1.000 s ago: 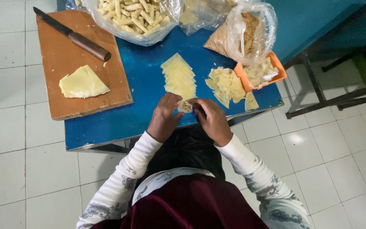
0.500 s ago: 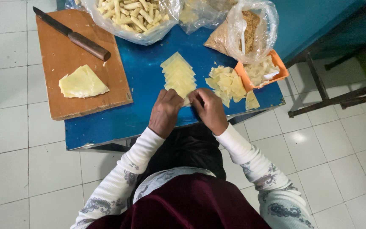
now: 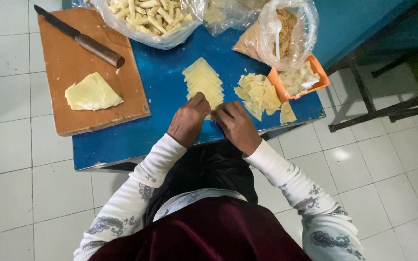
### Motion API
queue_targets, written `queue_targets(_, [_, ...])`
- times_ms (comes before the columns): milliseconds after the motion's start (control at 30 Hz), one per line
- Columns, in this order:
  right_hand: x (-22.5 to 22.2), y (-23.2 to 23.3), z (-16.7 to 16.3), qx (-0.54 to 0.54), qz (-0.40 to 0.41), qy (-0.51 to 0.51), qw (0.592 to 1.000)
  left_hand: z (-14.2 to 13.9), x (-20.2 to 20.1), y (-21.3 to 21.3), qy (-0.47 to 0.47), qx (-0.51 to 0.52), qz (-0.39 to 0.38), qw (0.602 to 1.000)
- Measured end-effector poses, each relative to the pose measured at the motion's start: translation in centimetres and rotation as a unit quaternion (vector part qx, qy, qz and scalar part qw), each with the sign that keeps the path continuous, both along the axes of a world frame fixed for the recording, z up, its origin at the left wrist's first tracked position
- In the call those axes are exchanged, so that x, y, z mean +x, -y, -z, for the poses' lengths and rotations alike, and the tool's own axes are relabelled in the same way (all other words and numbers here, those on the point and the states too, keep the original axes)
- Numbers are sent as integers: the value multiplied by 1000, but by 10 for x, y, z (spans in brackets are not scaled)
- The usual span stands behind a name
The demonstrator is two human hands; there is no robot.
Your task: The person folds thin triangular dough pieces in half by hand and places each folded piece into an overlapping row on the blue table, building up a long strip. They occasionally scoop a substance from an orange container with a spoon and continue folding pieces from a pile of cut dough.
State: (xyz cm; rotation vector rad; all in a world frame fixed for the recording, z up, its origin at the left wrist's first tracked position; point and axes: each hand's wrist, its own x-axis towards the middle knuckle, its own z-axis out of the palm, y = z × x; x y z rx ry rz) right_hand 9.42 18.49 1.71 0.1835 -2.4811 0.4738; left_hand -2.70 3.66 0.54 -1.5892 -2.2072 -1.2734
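Both hands meet over the near end of a row of pale yellow wrapper sheets (image 3: 202, 79) laid on the blue table (image 3: 160, 82). My left hand (image 3: 187, 121) and my right hand (image 3: 235, 125) press on the nearest sheet, which they mostly hide. Whether the fingers pinch it or only rest on it cannot be told. A loose pile of cut wrapper pieces (image 3: 258, 94) lies just right of my right hand.
A wooden cutting board (image 3: 73, 63) at the left carries a brown-handled knife (image 3: 81, 37) and a folded stack of dough (image 3: 92, 92). A clear bag of finished rolls (image 3: 146, 17) sits at the back, beside a bag of crumbs (image 3: 286, 31) and an orange tray (image 3: 300, 79). Dark metal furniture legs (image 3: 378, 92) stand right.
Both hands have slid slightly forward over the nearest wrapper sheet and closed together on it. Nothing else on the table moved.
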Motion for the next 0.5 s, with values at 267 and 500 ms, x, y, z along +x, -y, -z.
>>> queue_targets(267, [-9,-7,-2,-56,-4,28,998,0,0,6,95,6,41,995])
queue_targets(500, [-10,-14,1,-64,-31,49,996,5,-8,-2,150,6,34,988])
